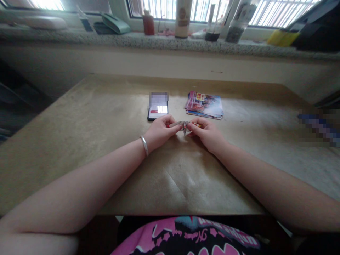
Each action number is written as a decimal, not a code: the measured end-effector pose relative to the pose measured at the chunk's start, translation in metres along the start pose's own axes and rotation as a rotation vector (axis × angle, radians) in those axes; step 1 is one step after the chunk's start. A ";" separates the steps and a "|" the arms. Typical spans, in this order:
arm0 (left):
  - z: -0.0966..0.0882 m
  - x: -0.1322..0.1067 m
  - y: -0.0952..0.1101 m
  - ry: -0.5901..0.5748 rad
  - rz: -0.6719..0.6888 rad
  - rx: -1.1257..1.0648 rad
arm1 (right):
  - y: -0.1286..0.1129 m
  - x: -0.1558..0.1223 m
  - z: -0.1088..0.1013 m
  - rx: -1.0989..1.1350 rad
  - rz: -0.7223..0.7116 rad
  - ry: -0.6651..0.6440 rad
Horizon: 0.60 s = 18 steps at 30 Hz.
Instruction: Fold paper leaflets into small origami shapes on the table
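My left hand (160,133), with a silver bangle (144,145) at its wrist, pinches one side of a small piece of folded printed paper (185,125). Thumb and fingers of my right hand (208,135) close on the paper's other side. The paper is held just above the table, between both hands; red, white and yellow print shows on it, and the fingers hide much of it. Just beyond my left hand lies a phone (154,115) with its screen lit. A stack of colourful printed leaflets (205,103) lies beyond my right hand.
The table (79,141) has a tan, slightly creased cover and meets a wall at the back. Above, a speckled stone sill (162,40) bears a red-brown bottle (148,24), a tall cream container (183,19) and other items. A blurred blue object (320,128) lies at the right.
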<state>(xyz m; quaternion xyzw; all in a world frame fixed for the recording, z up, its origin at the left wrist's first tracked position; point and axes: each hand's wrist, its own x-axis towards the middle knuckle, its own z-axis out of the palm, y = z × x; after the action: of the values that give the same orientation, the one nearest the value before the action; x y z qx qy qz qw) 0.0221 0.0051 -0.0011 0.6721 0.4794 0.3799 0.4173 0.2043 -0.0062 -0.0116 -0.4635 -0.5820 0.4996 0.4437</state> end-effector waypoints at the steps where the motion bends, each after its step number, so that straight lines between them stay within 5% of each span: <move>1: 0.000 0.000 0.000 -0.002 0.001 -0.013 | -0.001 0.000 -0.001 0.028 0.019 -0.005; 6: -0.001 -0.001 0.001 -0.024 -0.009 -0.076 | -0.004 0.001 -0.001 0.112 0.078 -0.004; 18: -0.003 0.001 0.000 -0.056 0.027 -0.010 | -0.002 0.001 -0.001 -0.103 0.078 0.013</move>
<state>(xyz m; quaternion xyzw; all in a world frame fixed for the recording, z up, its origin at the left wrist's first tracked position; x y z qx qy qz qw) 0.0201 0.0064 0.0003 0.6867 0.4564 0.3691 0.4288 0.2047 -0.0058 -0.0093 -0.5113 -0.5855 0.4829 0.4032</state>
